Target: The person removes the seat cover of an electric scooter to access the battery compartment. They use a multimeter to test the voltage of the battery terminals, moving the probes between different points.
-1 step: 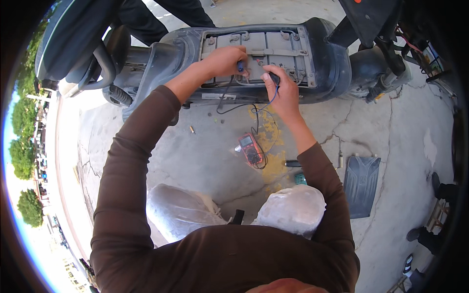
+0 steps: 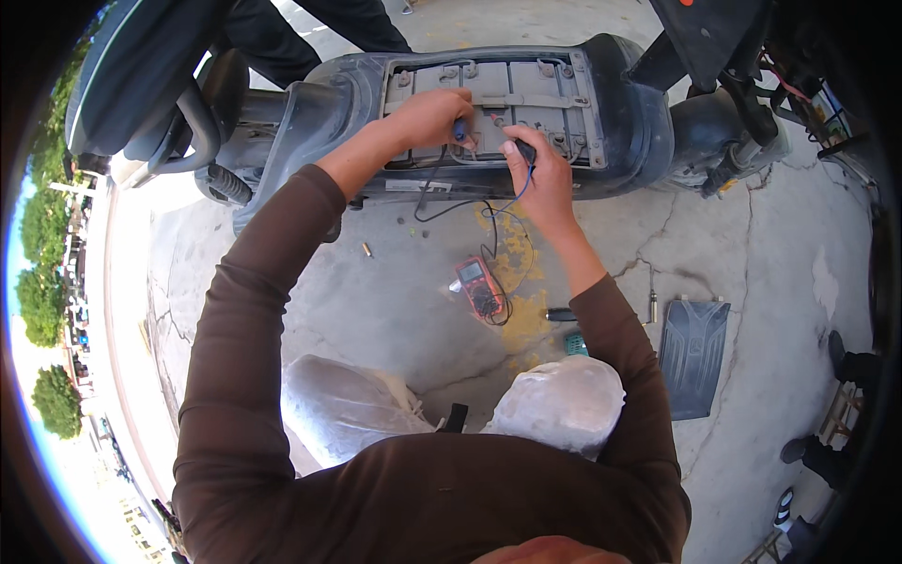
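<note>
My left hand (image 2: 427,122) is closed on a blue-and-black test probe (image 2: 459,130), held over the terminals at the near side of grey batteries (image 2: 545,89) in a scooter's opened floorboard (image 2: 357,94). My right hand (image 2: 545,183) grips a second dark probe (image 2: 524,150) just right of it, thumb along the handle. Whether either tip touches metal I cannot tell. Black and blue leads hang from the probes down to a red multimeter (image 2: 474,274) lying on the concrete below the scooter; its display is too small to read.
A tool with a black handle (image 2: 561,314), a metal socket tool (image 2: 653,305), a green case (image 2: 575,343) and a grey cover panel (image 2: 693,362) lie on the ground. A person's dark-trousered legs (image 2: 352,23) are behind the scooter; other people's feet (image 2: 797,449) show at right.
</note>
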A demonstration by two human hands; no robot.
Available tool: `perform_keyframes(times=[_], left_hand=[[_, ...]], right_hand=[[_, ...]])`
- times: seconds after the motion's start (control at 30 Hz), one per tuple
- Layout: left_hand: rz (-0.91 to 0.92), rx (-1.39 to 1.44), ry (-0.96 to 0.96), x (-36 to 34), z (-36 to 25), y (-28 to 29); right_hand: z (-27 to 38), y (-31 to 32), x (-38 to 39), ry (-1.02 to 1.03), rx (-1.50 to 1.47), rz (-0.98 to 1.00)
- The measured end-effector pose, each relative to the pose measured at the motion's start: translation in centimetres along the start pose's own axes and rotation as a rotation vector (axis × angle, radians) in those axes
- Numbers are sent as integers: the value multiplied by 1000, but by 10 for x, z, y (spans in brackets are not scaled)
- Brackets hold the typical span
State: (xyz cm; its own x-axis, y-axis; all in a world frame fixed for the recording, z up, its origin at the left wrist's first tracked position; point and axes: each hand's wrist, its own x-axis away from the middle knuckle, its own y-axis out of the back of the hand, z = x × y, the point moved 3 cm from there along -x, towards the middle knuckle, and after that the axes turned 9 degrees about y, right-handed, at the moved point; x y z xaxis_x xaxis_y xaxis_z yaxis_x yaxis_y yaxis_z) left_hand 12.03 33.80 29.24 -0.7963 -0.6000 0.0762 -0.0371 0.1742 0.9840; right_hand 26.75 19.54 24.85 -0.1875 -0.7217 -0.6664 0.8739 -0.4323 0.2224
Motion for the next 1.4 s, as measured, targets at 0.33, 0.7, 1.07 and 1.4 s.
perform_keyframes(times=[0.33,0.7,1.07,1.4], left_hand=[[-65,-9,42,-4,4,-5],[-192,152,79,2,9,-8],[-371,1096,381,-6,48,14],[-411,1611,602,-30,77,-1]], right_hand=[[-3,-2,4,-148,-245,4],[-4,-9,-8,-203,-71,106],[-6,-13,-12,-235,-192,22],[-5,-14,-13,-270,-192,2]])
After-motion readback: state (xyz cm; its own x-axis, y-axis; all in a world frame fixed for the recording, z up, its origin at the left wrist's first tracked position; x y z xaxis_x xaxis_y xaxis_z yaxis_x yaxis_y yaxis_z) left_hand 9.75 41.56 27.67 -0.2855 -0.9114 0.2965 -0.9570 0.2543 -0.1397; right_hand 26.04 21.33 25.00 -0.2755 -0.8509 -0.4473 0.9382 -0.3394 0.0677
